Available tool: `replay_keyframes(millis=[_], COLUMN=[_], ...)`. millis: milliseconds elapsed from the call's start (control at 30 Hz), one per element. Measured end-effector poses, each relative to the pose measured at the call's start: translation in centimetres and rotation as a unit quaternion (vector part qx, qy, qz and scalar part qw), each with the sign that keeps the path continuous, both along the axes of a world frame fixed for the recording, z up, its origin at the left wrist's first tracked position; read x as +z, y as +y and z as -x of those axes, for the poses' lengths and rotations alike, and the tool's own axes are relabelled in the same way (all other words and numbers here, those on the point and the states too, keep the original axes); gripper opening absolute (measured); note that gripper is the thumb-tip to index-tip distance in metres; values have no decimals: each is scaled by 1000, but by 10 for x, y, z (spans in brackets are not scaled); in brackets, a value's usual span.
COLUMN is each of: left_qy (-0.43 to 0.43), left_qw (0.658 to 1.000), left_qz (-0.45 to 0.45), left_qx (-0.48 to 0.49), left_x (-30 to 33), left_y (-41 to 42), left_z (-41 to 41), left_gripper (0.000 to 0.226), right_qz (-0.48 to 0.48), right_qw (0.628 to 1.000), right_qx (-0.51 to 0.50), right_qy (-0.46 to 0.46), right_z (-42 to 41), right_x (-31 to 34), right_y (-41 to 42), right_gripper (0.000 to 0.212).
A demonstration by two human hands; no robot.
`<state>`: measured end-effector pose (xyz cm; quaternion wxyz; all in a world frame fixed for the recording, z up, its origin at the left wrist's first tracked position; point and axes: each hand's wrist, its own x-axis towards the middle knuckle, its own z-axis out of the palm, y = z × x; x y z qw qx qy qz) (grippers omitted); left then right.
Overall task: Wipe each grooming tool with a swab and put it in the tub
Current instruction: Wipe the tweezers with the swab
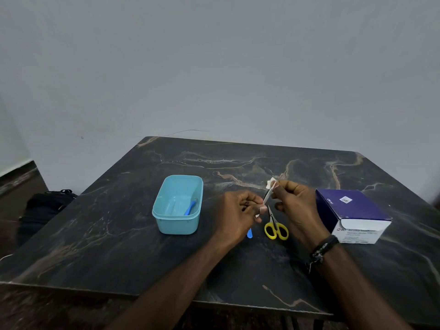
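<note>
White swab pinched in right hand fingers, left hand fingers gripping metal tool

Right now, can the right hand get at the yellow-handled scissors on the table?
Probably not at once. The yellow-handled scissors lie uncovered just below the right hand, but its fingers pinch a white swab against the slim metal tool held by the left hand.
</note>
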<state>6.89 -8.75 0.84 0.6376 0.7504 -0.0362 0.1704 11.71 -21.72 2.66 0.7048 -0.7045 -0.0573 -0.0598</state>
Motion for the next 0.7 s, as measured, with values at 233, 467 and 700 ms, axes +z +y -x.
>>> replay_keyframes(millis=[233,467,700], left_qy=[-10,-18,-12], left_qw=[1000,999,1000], left_qz=[21,25,9], left_qx=[15,16,-3], left_x=[2,0,-2], left_y=[2,4,2], left_z=[0,-2,-3], left_gripper=[8,8,6], right_qz=[68,61,3], right_qw=[995,996,1000], right_qx=[73,65,25], right_qy=[-1,0,10], right_z=[-1,2,-4], right_x=[-5,-4,-4], right_y=[0,2,-2], right_gripper=[20,18,14])
